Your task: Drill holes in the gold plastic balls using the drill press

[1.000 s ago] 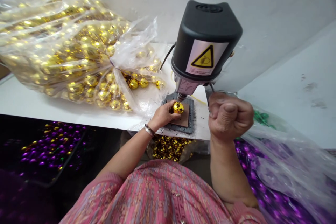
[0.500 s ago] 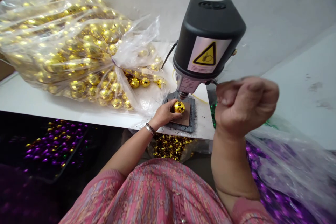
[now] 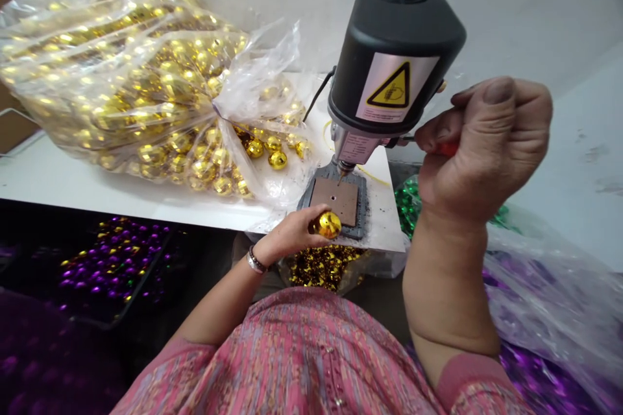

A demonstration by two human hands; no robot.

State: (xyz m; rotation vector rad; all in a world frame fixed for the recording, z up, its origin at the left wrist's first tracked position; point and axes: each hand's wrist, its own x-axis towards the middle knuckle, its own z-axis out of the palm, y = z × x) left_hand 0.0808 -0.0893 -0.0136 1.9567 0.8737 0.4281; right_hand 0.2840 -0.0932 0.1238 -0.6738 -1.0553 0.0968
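Note:
My left hand pinches a shiny gold ball at the near edge of the table, just in front of the drill's base plate. A small bench drill with a black motor housing and a yellow warning label stands over a brown pad that has a hole in it. My right hand is closed in a fist around the drill's red-tipped lever, raised beside the housing.
A big clear plastic bag of gold balls lies on the white table at the left. Below the table edge sits a bag of gold balls. Purple beads lie lower left, and green beads and purple beads in plastic at the right.
My right hand rose with the lever, lifting the drill bit. My left hand drew the gold ball off the pad toward me, baring the pad's hole.

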